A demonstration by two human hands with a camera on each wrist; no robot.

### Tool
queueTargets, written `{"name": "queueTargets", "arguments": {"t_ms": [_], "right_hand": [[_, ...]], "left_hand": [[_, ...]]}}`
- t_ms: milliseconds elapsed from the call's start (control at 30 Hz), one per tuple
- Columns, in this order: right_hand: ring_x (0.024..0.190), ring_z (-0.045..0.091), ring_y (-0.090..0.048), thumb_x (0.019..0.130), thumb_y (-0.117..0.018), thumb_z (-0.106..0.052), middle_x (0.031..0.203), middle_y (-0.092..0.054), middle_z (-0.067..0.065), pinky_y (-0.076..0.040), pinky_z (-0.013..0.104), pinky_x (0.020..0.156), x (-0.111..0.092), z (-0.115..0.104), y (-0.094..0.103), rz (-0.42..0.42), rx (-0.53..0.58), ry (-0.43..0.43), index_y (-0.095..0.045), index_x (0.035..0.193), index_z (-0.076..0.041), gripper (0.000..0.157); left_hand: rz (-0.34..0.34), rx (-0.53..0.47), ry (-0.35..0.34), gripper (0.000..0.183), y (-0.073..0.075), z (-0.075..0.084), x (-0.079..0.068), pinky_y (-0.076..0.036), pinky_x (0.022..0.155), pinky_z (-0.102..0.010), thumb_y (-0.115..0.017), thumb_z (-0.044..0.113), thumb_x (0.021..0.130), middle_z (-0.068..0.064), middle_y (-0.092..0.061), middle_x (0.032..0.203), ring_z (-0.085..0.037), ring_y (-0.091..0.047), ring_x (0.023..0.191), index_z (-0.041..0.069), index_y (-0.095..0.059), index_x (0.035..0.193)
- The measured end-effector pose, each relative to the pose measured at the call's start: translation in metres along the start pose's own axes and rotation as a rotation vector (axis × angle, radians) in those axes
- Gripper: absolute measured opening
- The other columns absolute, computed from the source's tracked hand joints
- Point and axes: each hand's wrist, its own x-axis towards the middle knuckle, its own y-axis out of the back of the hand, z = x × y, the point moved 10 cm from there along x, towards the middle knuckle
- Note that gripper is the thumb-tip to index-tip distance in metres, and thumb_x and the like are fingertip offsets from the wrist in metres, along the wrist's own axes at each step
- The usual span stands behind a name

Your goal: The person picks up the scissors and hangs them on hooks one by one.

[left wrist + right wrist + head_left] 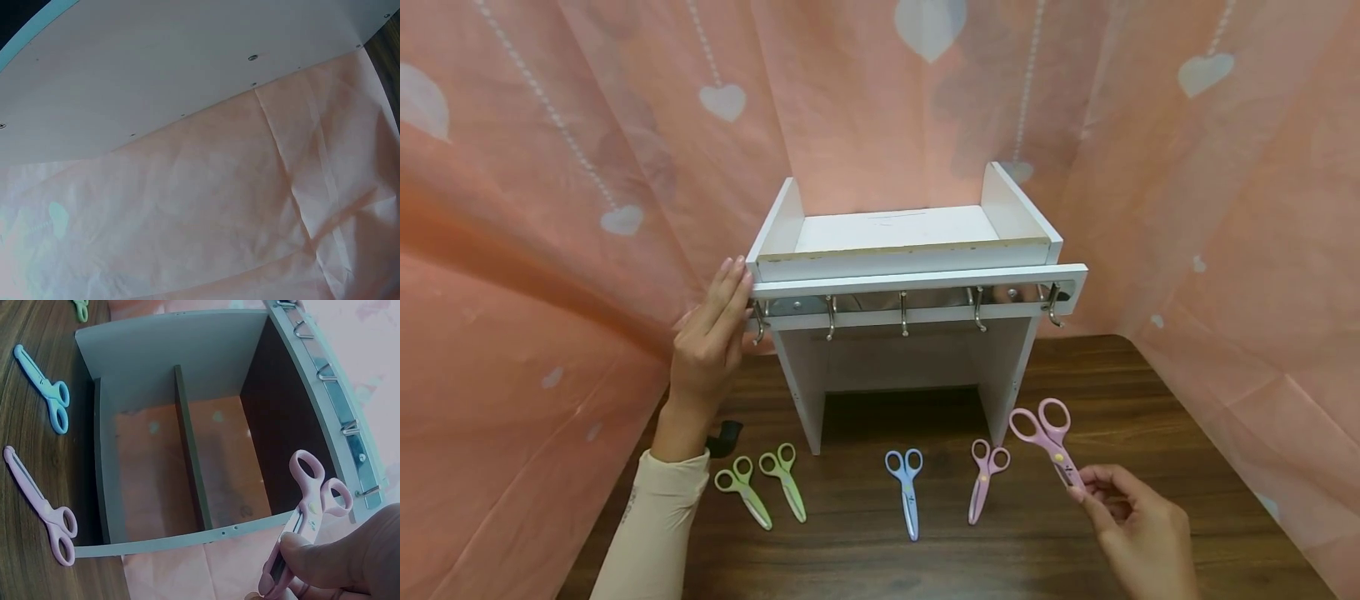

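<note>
My right hand (1142, 533) pinches pink scissors (1058, 457) by the blade end, with the finger loops pointing up and away. In the right wrist view, the thumb lies on the blades of the scissors (307, 522), and the loops overlap the shelf's edge near the hook rail. My left hand (709, 337) rests its straight fingers against the left end of a white shelf unit (895, 265). Across its front runs a rail (865, 302) with several bare metal hooks (904, 315). The left wrist view shows the shelf's side panel (187, 69); the hand is outside that view.
On the wooden table (850, 575) lie two green scissors (749, 500) (790, 492), blue scissors (909, 500) and another pink pair (980, 492), in front of the shelf. A small black object (725, 438) is by the left wrist. Pink cloth (587, 375) with hearts hangs around the table.
</note>
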Motion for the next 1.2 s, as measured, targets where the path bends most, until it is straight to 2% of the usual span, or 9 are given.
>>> {"name": "queueTargets", "arguments": {"t_ms": [233, 467, 700, 967, 1200], "right_hand": [[0.066, -0.011, -0.058, 0.072, -0.086, 0.009, 0.074, -0.069, 0.001, -0.048, 0.005, 0.062, 0.007, -0.009, 0.005, 0.004, 0.001, 0.052, -0.073, 0.088, -0.006, 0.026], [0.066, -0.008, -0.06, 0.073, -0.086, 0.009, 0.075, -0.069, -0.001, -0.049, 0.005, 0.065, 0.013, -0.012, 0.007, 0.005, 0.041, 0.056, -0.073, 0.088, -0.007, 0.026], [0.064, -0.007, -0.061, 0.074, -0.087, 0.006, 0.074, -0.068, -0.003, -0.049, 0.006, 0.064, 0.018, -0.016, 0.007, -0.008, 0.05, 0.057, -0.073, 0.088, -0.011, 0.026], [0.067, -0.007, -0.059, 0.073, -0.084, 0.013, 0.075, -0.069, -0.003, -0.049, 0.005, 0.066, 0.025, -0.021, 0.011, 0.01, 0.09, 0.11, -0.074, 0.088, -0.009, 0.028], [0.066, -0.01, -0.058, 0.072, -0.085, 0.013, 0.074, -0.069, -0.001, -0.048, 0.005, 0.065, 0.031, -0.023, 0.015, 0.022, 0.072, 0.125, -0.074, 0.087, -0.008, 0.028]], "left_hand": [[0.01, -0.017, -0.004, 0.048, 0.002, 0.002, 0.002, -0.046, 0.108, -0.034, -0.074, -0.014, 0.081, -0.018, -0.065, 0.134, -0.036, -0.06, 0.126, -0.002, -0.069, 0.127], [0.01, -0.018, -0.004, 0.042, 0.0, 0.002, 0.004, -0.046, 0.107, -0.035, -0.073, -0.007, 0.086, -0.017, -0.065, 0.134, -0.036, -0.06, 0.127, -0.002, -0.069, 0.127], [0.004, -0.011, 0.004, 0.045, 0.0, 0.002, 0.004, -0.047, 0.107, -0.036, -0.074, -0.009, 0.084, -0.017, -0.065, 0.134, -0.035, -0.06, 0.127, -0.002, -0.069, 0.128], [0.016, -0.013, -0.009, 0.042, 0.0, 0.005, 0.005, -0.046, 0.108, -0.034, -0.073, -0.009, 0.086, -0.017, -0.065, 0.133, -0.036, -0.061, 0.126, -0.002, -0.069, 0.128], [0.008, -0.005, -0.008, 0.046, -0.002, 0.005, 0.006, -0.046, 0.107, -0.034, -0.074, -0.012, 0.083, -0.017, -0.065, 0.134, -0.035, -0.061, 0.126, -0.002, -0.069, 0.128]]}}
